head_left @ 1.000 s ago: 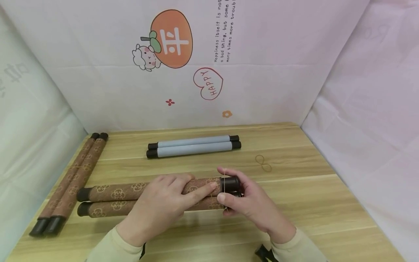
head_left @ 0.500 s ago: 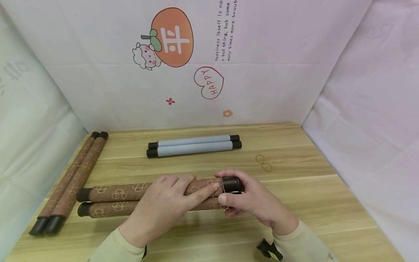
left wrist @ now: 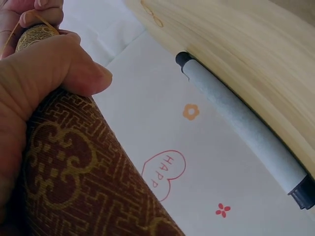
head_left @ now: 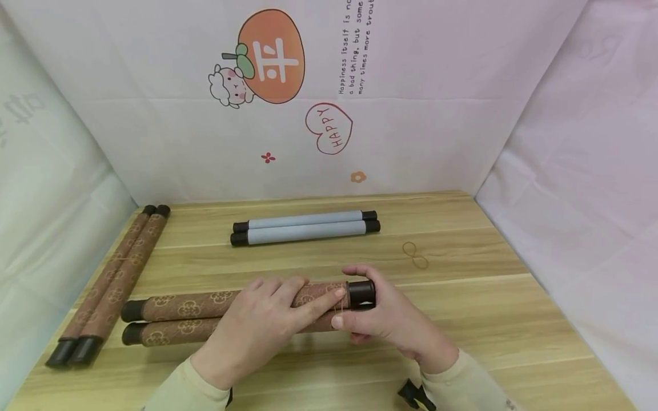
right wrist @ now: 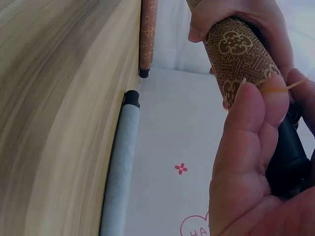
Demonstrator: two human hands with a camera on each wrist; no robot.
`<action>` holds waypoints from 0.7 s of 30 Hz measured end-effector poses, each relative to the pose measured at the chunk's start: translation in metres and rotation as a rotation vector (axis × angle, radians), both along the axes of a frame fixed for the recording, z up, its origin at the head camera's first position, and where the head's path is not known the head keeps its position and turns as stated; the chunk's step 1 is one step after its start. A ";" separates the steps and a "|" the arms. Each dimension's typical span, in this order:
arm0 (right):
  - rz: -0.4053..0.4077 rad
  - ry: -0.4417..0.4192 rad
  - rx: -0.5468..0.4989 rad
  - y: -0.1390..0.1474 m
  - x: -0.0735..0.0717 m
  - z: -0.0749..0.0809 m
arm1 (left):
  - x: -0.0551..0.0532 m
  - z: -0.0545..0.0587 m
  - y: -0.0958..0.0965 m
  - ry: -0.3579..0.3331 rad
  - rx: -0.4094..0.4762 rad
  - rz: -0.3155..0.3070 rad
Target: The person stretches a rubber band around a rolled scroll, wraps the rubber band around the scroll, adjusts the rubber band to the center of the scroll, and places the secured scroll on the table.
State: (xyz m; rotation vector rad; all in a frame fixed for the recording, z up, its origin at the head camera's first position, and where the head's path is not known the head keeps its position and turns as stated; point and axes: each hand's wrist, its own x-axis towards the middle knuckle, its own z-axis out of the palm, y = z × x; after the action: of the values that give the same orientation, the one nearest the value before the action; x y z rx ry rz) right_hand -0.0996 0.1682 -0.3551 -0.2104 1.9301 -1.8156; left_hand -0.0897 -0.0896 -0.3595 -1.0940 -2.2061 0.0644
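Observation:
Two brown scrolls [head_left: 177, 306] with gold flower patterns and black end knobs lie side by side. My left hand [head_left: 262, 325] grips them from above past their middle, its index finger pointing toward the right ends. At those ends, my right hand [head_left: 396, 319] curls round the black knobs with thumb and fingers spread apart. A thin yellow rubber band [right wrist: 275, 90] is stretched across its fingers in the right wrist view. In the left wrist view, the patterned scroll [left wrist: 98, 162] fills the lower left, under my left thumb [left wrist: 83, 73]. The lower scroll's right knob is mostly hidden by the right hand.
Two pale blue scrolls [head_left: 308, 232] lie together farther back. Another brown scroll pair [head_left: 123, 274] stands along the table's left edge, banded at its middle. A loose rubber band [head_left: 415, 256] twisted into a figure eight lies at right. White printed cloth [head_left: 411, 114] walls the table.
My right hand has worked the rubber band leftward from the knobs onto the brown cloth, its thumb shifting left. The left hand keeps its grip, and the scrolls have barely moved.

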 end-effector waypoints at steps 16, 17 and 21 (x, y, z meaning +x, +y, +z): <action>-0.096 -0.008 -0.079 -0.008 0.010 -0.019 | -0.007 -0.004 0.000 -0.143 0.069 -0.050; -0.094 -0.005 -0.081 -0.008 0.011 -0.020 | -0.007 -0.004 0.000 -0.160 0.066 -0.049; -0.075 0.033 -0.107 -0.007 0.013 -0.023 | -0.009 -0.003 -0.002 -0.232 0.058 -0.035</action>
State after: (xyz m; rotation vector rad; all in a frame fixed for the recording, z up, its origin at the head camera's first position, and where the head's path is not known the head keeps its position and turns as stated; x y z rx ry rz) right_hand -0.0865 0.1611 -0.3777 -0.2067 1.8877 -1.9784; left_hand -0.0987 -0.0919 -0.3625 -1.1561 -2.3754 -0.1478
